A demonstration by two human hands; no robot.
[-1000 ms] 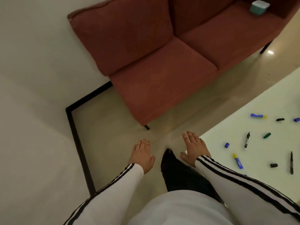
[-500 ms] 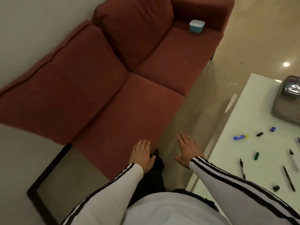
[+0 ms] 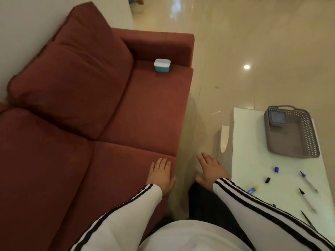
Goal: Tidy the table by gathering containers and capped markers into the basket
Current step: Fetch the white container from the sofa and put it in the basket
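Turns toward glossy white table [image 3: 253, 145], bringing grey perforated plastic basket [image 3: 313, 142] into view; holds left hand [image 3: 160, 175] and right hand [image 3: 210, 171] flat and empty; leaves scattered thin markers [image 3: 309, 182] ungathered.

Person wears a white long-sleeved top [image 3: 190, 236], black stripes running the length of the left sleeve [image 3: 116, 214] and right sleeve [image 3: 262, 211] to the cuffs; black trousers [image 3: 204, 201].

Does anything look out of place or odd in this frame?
A teal container sits on the sofa seat beside the armrest, away from the table. On the table, uncapped markers and loose caps lie scattered outside the basket.
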